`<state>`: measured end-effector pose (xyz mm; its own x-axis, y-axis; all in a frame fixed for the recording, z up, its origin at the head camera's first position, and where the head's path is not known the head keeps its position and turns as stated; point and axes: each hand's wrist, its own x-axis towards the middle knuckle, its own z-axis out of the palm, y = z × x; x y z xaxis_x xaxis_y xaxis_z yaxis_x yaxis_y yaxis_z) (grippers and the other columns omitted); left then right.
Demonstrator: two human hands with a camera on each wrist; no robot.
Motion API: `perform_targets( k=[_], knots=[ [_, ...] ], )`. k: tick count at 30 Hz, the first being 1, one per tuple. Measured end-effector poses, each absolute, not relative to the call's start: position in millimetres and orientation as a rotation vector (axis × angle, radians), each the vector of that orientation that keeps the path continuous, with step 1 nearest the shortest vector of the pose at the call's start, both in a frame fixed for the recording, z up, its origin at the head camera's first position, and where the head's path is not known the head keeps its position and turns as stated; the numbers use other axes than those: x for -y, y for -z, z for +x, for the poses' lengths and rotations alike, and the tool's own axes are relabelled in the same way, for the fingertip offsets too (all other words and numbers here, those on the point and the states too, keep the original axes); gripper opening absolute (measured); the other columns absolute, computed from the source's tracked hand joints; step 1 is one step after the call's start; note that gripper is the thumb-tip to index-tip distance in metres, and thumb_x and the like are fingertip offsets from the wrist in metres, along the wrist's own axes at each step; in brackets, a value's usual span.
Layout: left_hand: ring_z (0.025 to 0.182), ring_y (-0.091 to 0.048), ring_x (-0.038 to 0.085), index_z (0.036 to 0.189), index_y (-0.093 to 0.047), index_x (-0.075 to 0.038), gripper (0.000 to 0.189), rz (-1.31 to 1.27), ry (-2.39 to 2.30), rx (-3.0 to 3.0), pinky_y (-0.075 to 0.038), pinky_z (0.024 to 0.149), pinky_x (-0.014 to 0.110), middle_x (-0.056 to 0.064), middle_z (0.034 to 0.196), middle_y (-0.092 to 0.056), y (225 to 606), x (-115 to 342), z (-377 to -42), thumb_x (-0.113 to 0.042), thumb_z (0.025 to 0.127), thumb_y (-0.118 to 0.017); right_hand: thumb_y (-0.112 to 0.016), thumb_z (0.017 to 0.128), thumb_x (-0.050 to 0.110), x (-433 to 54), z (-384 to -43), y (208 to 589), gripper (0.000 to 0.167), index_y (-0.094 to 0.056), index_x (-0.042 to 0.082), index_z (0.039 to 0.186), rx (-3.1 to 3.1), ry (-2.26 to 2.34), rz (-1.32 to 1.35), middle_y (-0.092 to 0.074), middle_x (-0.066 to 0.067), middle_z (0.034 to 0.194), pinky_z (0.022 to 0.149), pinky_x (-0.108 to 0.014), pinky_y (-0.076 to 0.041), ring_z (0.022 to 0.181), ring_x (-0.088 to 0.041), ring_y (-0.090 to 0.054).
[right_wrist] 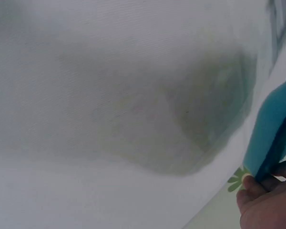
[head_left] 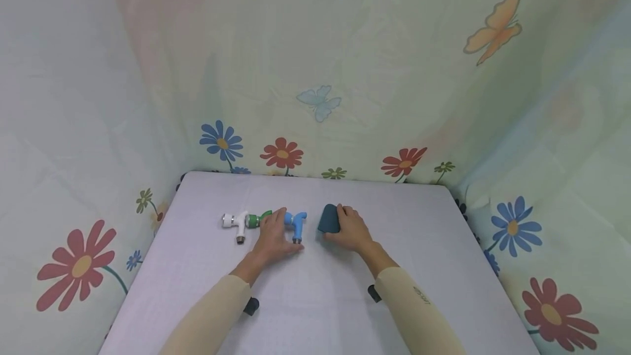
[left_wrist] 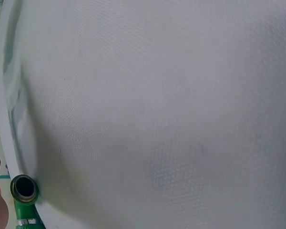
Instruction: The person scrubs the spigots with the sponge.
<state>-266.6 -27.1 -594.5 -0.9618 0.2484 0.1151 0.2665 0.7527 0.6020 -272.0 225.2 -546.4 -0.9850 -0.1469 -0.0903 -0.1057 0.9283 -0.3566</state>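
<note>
Three small taps stand in a row on the white-covered table, left of centre in the head view: a white tap (head_left: 241,219), a green tap (head_left: 253,221) and a blue tap (head_left: 298,224). My left hand (head_left: 273,239) spans the blue tap, fingers at its far side and thumb by its near metal end, partly covering the green tap. In the left wrist view the open end of the green tap (left_wrist: 25,189) shows beside the thumb. To the right, my right hand (head_left: 354,233) grips a folded teal cloth (head_left: 328,218), fingers along its right edge and thumb at its near edge.
The table (head_left: 315,311) ends at a curtain (head_left: 276,59) printed with flowers and butterflies, which also hangs on both sides. Dark wrist-camera pieces (head_left: 251,306) show beside the forearms.
</note>
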Motion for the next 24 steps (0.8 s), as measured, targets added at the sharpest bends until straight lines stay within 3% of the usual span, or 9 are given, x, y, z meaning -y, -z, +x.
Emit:
perform_targets(
  k=[8,16,24],
  knots=[
    [0.154,-0.036,0.033,0.164,-0.027,-0.008,0.122,-0.420,1.143,2.898,-0.025,0.127,0.058,0.013,0.168,-0.036,597.3,33.6,-265.3,-0.048,0.071,-0.095,-0.080,0.085,0.050,-210.8,-270.2,541.2,0.100,-0.029,0.014,0.163,-3.013,0.792,-0.322,-0.038,-0.013,0.165,0.116,-0.057,-0.045,0.147,-0.034,-0.043],
    [0.151,-0.038,0.037,0.163,-0.029,-0.008,0.121,-0.428,1.192,2.845,-0.031,0.123,0.063,0.013,0.167,-0.037,596.5,37.7,-261.2,-0.047,0.070,-0.096,-0.081,0.085,0.049,-198.0,-266.1,538.8,0.092,-0.039,0.016,0.160,-3.052,0.818,-0.408,-0.037,-0.012,0.166,0.115,-0.059,-0.045,0.150,-0.036,-0.040],
    [0.151,-0.041,0.033,0.162,-0.029,-0.007,0.119,-0.490,1.168,2.774,-0.024,0.127,0.056,0.014,0.165,-0.040,594.9,38.6,-262.8,-0.043,0.071,-0.096,-0.081,0.085,0.051,-189.0,-262.5,541.3,0.090,-0.042,0.017,0.159,-3.088,0.812,-0.491,-0.041,-0.012,0.163,0.114,-0.056,-0.048,0.148,-0.034,-0.043]
  ],
)
